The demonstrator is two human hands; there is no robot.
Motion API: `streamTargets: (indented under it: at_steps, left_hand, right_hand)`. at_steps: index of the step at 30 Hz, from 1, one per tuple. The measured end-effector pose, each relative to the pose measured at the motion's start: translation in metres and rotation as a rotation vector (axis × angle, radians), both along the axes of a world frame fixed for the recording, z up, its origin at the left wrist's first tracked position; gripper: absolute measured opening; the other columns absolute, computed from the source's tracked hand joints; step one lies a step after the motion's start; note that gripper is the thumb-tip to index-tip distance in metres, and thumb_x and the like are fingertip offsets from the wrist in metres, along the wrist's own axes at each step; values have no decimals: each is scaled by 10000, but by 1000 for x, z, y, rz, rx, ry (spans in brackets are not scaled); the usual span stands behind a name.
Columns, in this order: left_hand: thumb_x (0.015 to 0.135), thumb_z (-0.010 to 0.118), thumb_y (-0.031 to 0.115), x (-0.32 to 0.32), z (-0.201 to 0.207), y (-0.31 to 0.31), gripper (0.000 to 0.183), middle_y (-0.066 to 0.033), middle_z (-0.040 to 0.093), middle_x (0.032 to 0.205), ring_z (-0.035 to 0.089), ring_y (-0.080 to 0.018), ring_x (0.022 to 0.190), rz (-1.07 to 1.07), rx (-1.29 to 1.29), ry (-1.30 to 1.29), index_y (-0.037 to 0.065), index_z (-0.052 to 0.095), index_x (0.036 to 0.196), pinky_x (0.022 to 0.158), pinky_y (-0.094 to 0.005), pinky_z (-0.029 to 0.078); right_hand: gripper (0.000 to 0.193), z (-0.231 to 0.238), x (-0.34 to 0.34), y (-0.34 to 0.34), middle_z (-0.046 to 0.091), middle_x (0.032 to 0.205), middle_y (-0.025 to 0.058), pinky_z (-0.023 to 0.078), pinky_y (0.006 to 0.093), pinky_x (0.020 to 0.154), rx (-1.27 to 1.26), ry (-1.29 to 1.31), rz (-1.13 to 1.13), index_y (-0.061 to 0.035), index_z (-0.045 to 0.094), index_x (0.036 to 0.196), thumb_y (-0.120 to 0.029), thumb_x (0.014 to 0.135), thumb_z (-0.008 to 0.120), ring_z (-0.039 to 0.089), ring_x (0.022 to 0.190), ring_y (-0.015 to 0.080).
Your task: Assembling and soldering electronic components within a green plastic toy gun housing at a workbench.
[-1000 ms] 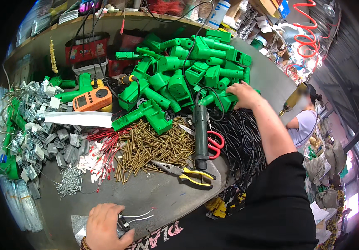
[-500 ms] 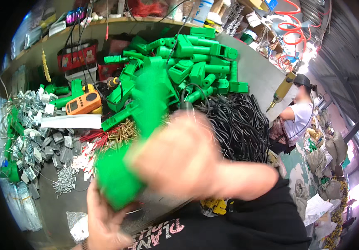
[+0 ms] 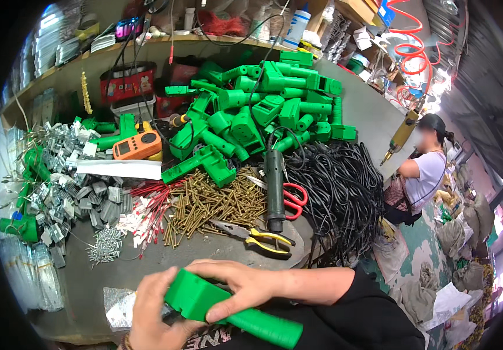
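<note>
Close to my body, both hands hold a green plastic housing [image 3: 196, 297] with a box-like head and a ribbed round handle that points to the lower right. My left hand [image 3: 153, 309] grips the far left end of the head. My right hand [image 3: 239, 284] wraps over its top and side, thumb pressed on the near face. Beyond my hands lie pliers [image 3: 254, 238] with yellow-black grips, an upright dark electric screwdriver [image 3: 274, 189] and red-handled scissors [image 3: 295, 201]. A heap of brass-coloured screws [image 3: 213, 201] spreads behind the pliers.
More green housings [image 3: 263, 105] are piled at the back. Black cables [image 3: 339, 192] lie at right, metal parts [image 3: 97, 204] and small silver screws [image 3: 105, 246] at left. An orange meter [image 3: 137, 144] sits behind a white strip. Another screwdriver [image 3: 400, 137] hangs near a seated person [image 3: 420, 175].
The green housing has swung round: its handle pointed away from me and now points to the lower right. My right hand has come down and back from over the bench onto the head.
</note>
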State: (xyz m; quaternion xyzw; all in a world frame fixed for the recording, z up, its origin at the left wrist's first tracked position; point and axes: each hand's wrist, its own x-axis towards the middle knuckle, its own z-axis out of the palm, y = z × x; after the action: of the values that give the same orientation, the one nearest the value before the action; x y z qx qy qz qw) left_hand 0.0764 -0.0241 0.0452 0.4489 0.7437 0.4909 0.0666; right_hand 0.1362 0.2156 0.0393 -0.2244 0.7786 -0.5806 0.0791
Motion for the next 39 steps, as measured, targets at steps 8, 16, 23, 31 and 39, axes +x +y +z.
streamTargets:
  at_steps: [8,16,23,31,39]
  left_hand:
    - [749,776,277,19,-2,11,555,-149,581,992,563,-256,874,183,219,48,-2,610,1199,829,-383,462]
    - [686,837,270,-3,-20,-17,400,-118,603,891,592,-207,777,50,108,-69,21,635,926,724,-310,505]
    - [665,878,316,-8,-19,-12,404,-162,698,903,673,-239,771,3,153,-95,52,615,823,685,-320,530]
    - [660,887,307,-10,-20,-12,407,-142,704,866,690,-233,740,6,160,-62,50,619,827,641,-313,545]
    - [649,896,296,-6,-20,-11,405,-131,709,860,693,-235,747,4,140,-57,55,628,835,656,-316,547]
  right_hand:
    - [768,22,3,9,579,1157,159,457,422,951,310,316,-138,7,542,1307,-431,754,845,567,1090,328]
    - [514,71,-59,113,636,1153,131,449,448,963,1281,860,-684,-106,649,1212,-251,751,824,586,1091,316]
    - [233,12,-58,86,619,927,26,486,383,834,1370,521,-289,-128,715,993,-212,781,762,618,940,231]
    - [145,1,-63,96,592,928,46,508,354,739,1412,716,-168,-108,641,881,-95,736,644,618,894,230]
    - [128,-2,-57,84,579,875,44,535,326,703,1308,703,-175,-96,620,867,-102,741,638,625,862,217]
